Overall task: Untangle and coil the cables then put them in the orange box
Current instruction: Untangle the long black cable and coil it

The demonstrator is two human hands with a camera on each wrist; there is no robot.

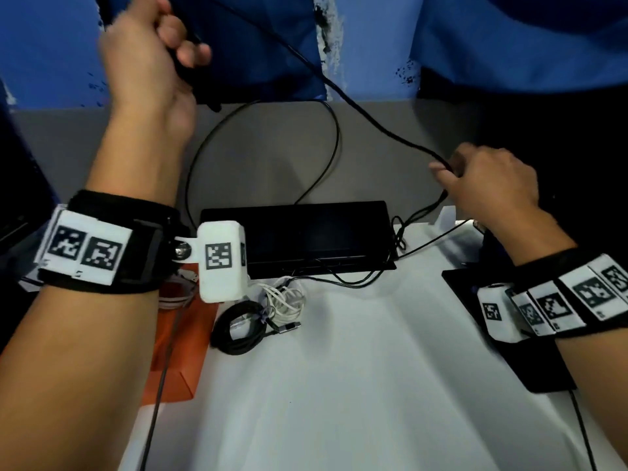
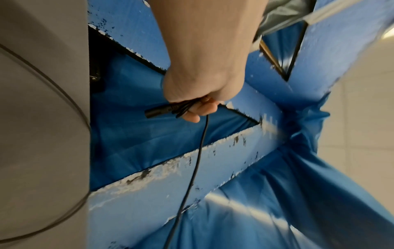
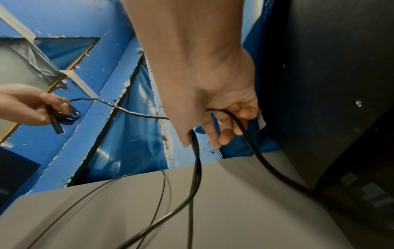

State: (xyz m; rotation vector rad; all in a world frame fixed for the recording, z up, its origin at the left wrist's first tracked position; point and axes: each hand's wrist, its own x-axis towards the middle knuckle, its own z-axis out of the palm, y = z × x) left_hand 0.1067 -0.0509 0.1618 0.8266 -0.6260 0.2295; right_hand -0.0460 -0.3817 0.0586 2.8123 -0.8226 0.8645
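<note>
Above the table, in the head view, the left hand (image 1: 149,59) is lifted high and closed around a few turns of the black cable (image 1: 367,117), while the right hand (image 1: 489,178) is lower and further right, its fingers curled around the same cable. Between them the cable runs in one slanted line, from upper left down to lower right, so the loose length lies to the right of the coil, and the right hand is nearer to it. From there the slack falls to the table (image 1: 339,385), and one wide loop lies behind the black case (image 1: 299,232). The orange box (image 1: 180,351) is under the left forearm, mostly covered by it; a coiled black cable (image 1: 238,328) and a white bundle (image 1: 285,297) lie just beside it. From the left wrist view, the fingers (image 2: 192,112) clamp a small bundle with the plug end (image 2: 157,112) sticking out, and one strand hangs down. From the right wrist view, the cable passes through the loosely curled fingers (image 3: 226,133); how many strands they hold is hard to tell, and where the slack ends is cut off.
</note>
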